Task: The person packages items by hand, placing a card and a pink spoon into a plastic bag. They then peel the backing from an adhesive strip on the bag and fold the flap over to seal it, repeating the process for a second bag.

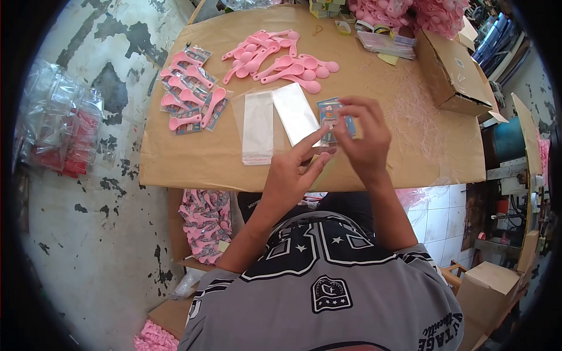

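My left hand is at the table's near edge, index finger and thumb closing around something small and pale that I cannot make out. Close beside it, my right hand is raised with curved fingers apart and nothing visible in them. Partly behind the right hand lie blue printed cards. To the left are a stack of clear plastic bags and a white stack, seemingly bags too. Farther back is a loose pile of pink measuring spoons.
Pink spoons on blue cards lie at the table's left. An open cardboard box and pink strands are on the right. Below the table stands a box of packed pink spoons. Clear packages hang over the floor at left.
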The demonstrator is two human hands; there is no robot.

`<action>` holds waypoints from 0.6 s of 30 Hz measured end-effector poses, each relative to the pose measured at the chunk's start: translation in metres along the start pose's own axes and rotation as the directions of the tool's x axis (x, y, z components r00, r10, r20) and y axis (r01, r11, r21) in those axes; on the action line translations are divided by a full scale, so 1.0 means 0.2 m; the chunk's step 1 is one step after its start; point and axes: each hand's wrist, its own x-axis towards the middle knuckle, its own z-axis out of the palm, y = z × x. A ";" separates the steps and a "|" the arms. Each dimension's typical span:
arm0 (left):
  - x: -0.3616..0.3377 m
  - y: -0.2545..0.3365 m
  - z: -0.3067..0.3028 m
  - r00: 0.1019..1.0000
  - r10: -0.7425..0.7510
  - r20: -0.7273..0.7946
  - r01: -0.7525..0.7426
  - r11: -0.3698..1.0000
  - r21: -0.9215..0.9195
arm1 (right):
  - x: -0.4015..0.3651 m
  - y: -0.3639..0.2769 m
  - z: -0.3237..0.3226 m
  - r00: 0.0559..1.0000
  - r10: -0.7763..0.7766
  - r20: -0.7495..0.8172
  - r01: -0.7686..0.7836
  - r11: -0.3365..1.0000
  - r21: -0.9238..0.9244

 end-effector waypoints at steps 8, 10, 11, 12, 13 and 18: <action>-0.01 -0.08 -0.03 0.988 -0.131 -0.084 0.069 0.852 -0.519 | 0.04 0.22 -0.19 0.906 0.412 -0.094 -0.160 0.540 0.826; 0.00 -0.08 -0.05 0.992 -0.096 -0.087 0.036 0.847 -0.531 | -0.02 0.23 -0.22 0.923 0.377 0.077 -0.283 0.530 0.799; 0.00 -0.09 -0.06 0.993 -0.079 -0.089 0.020 0.845 -0.534 | -0.05 0.20 -0.22 0.894 0.398 0.207 -0.408 0.530 0.743; 0.01 -0.10 -0.06 0.992 -0.062 -0.106 -0.004 0.847 -0.531 | -0.08 0.18 -0.22 0.865 0.405 0.294 -0.487 0.542 0.685; 0.01 -0.13 -0.06 0.992 -0.045 -0.121 -0.026 0.849 -0.527 | -0.09 0.13 -0.21 0.830 0.410 0.378 -0.556 0.557 0.617; 0.01 -0.13 -0.07 0.992 -0.091 -0.087 0.033 0.857 -0.514 | -0.11 -0.03 -0.07 0.777 0.341 0.530 -0.598 0.664 0.449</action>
